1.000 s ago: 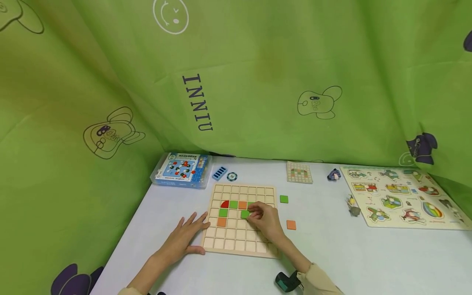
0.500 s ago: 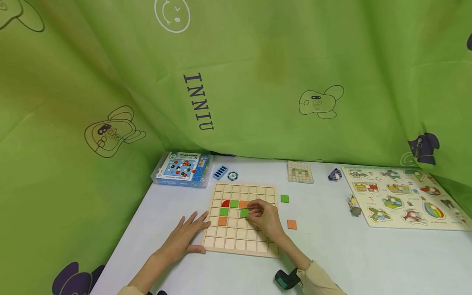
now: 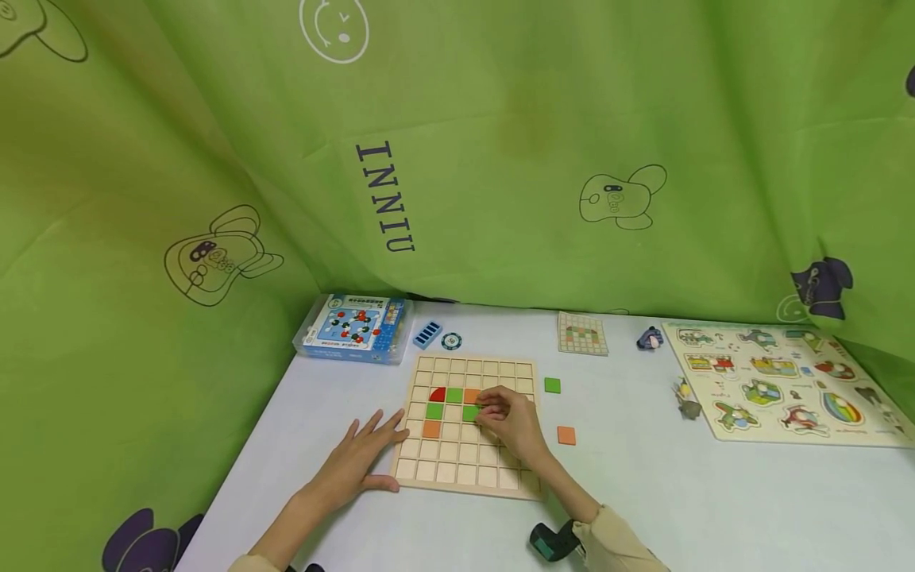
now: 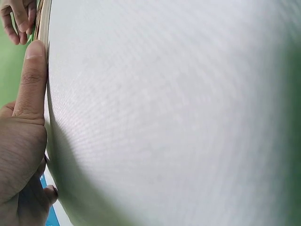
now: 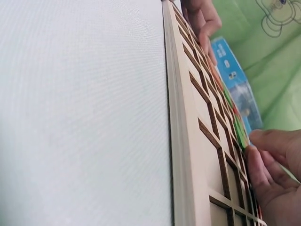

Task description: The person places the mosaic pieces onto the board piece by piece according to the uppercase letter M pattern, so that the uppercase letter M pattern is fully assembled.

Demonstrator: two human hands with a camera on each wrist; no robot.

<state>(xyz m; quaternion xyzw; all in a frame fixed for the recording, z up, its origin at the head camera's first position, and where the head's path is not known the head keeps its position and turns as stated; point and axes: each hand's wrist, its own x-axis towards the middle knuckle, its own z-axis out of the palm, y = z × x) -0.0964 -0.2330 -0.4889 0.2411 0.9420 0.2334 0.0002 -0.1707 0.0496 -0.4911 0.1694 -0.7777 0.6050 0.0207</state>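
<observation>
A wooden grid board (image 3: 457,474) lies on the table with a red quarter-circle tile (image 3: 438,395) and several green and orange square tiles in its cells. My right hand (image 3: 516,425) is over the upper right part of the board and pinches a green square tile (image 3: 470,413) between thumb and fingertips. The same green tile (image 5: 241,133) shows between them in the right wrist view. Its fingers partly cover the cells beside an orange tile (image 3: 472,395). My left hand (image 3: 353,461) rests at the board's left edge, fingers spread and thumb (image 4: 32,82) along the rim.
To the right of the board lie a loose green tile (image 3: 552,385) and an orange tile (image 3: 566,435). Behind are a pattern card (image 3: 582,334), a poker chip (image 3: 451,341) and a boxed molecule set (image 3: 352,330). A picture puzzle board (image 3: 779,385) lies far right.
My right hand has shifted slightly left with the green tile, which sits a little further left over the board. The left hand stays at the board's edge.
</observation>
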